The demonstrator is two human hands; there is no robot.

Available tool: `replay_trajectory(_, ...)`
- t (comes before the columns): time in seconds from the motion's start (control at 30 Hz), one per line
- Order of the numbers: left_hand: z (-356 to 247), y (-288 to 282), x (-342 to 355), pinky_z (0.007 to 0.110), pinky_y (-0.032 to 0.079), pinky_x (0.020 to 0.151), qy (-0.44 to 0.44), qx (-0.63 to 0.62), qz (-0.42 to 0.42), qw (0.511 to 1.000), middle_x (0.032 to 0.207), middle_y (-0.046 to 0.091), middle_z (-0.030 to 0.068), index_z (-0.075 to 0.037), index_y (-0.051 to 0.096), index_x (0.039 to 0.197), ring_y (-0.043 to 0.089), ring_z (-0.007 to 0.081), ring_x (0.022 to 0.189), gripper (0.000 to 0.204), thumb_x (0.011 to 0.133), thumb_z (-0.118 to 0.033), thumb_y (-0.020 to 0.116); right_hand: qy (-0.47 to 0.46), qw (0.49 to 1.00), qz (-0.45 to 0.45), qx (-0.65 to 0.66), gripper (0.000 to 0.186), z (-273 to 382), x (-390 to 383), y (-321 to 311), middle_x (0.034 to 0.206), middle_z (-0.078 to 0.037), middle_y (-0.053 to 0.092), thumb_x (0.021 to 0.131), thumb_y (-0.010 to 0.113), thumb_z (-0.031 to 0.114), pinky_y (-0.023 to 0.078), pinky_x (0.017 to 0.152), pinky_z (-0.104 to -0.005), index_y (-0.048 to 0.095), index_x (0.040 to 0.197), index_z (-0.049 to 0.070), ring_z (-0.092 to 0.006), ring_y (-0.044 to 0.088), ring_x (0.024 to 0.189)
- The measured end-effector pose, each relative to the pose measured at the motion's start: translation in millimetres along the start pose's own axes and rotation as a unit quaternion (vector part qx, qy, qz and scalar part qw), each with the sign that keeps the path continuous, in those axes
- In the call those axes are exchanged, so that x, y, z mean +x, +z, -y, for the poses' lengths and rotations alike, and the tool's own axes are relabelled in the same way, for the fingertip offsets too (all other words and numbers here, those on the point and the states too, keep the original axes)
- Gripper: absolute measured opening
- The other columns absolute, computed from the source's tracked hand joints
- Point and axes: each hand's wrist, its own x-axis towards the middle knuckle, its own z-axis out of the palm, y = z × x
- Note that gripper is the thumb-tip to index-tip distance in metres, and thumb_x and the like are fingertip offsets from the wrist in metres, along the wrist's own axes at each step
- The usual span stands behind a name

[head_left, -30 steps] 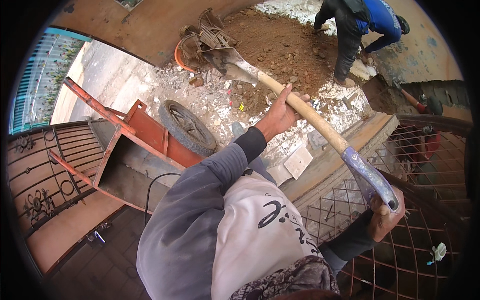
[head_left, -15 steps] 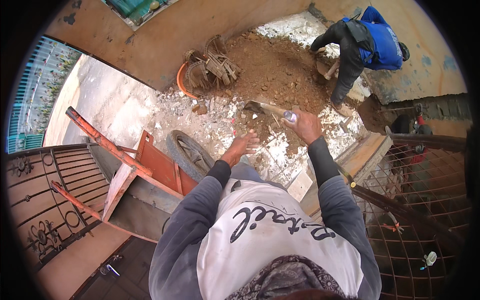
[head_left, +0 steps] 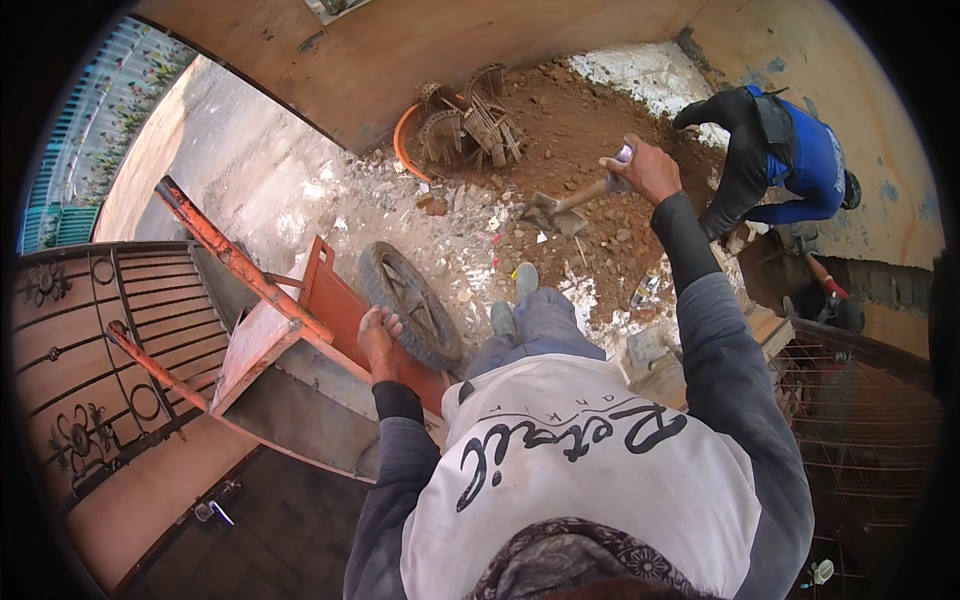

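My right hand [head_left: 648,172] grips the upper end of a shovel, held out ahead of me. The shovel's wooden shaft [head_left: 585,195] points down and to the left. Its metal blade [head_left: 553,216] rests at the edge of the brown soil heap [head_left: 600,130]. My left hand [head_left: 380,338] is at my left with fingers curled in, over the orange-red side of a wheelbarrow [head_left: 335,310] and close to its black-tyred wheel [head_left: 410,305]. I see nothing in that hand, and whether it touches the wheelbarrow is unclear.
A co-worker in a blue top [head_left: 800,155] bends over beside the soil at right. Woven baskets [head_left: 470,125] and an orange hoop [head_left: 402,140] lie by the wall. Rubble [head_left: 470,220] covers the ground ahead. A rusty mesh [head_left: 850,420] is at right, a metal gate [head_left: 110,330] at left.
My left hand has moved from beside the shovel, leftward to the wheelbarrow, and its fingers have curled. My right hand has gone forward and right with the shovel. The view has shifted.
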Motion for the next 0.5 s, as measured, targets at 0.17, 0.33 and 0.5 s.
replay_trajectory(0.17, -22, 19, -3, 0.029, 0.057, 0.072, 0.063, -0.001, -0.031, 0.998, 0.111, 0.067, 0.0082, -0.003, 0.060, 0.121, 0.068, 0.0176, 0.089, 0.030, 0.101, -0.025, 0.061, -0.040, 0.999, 0.025, -0.020, 0.057, 4, 68, -1, 0.097, -0.016, 0.073, 0.084, 0.072, 0.058, 0.053, 0.082, -0.0509, 0.062, 0.115, 0.011, -0.0373, 0.070, 0.096)
replay_trajectory(0.33, -75, 7, 5, 0.031, 0.057, 0.074, 0.146, -0.034, -0.087, 0.985, 0.112, 0.066, 0.0113, 0.001, 0.057, 0.128, 0.069, 0.0223, 0.095, 0.035, 0.100, -0.018, 0.062, -0.048, 0.998, 0.036, -0.002, 0.053, -34, 109, -5, 0.099, -0.017, 0.073, 0.081, 0.075, 0.054, 0.052, 0.083, -0.0504, 0.065, 0.111, 0.011, -0.0376, 0.069, 0.098)
replay_trajectory(0.5, -105, -15, 23, 0.032, 0.059, 0.078, 0.199, -0.045, -0.166, 0.965, 0.118, 0.065, 0.0125, 0.000, 0.055, 0.129, 0.069, 0.0248, 0.100, 0.038, 0.099, -0.021, 0.065, -0.079, 0.996, 0.043, 0.022, 0.051, -31, 136, -5, 0.094, -0.016, 0.072, 0.080, 0.078, 0.054, 0.051, 0.080, -0.0471, 0.068, 0.105, 0.010, -0.0375, 0.069, 0.092)
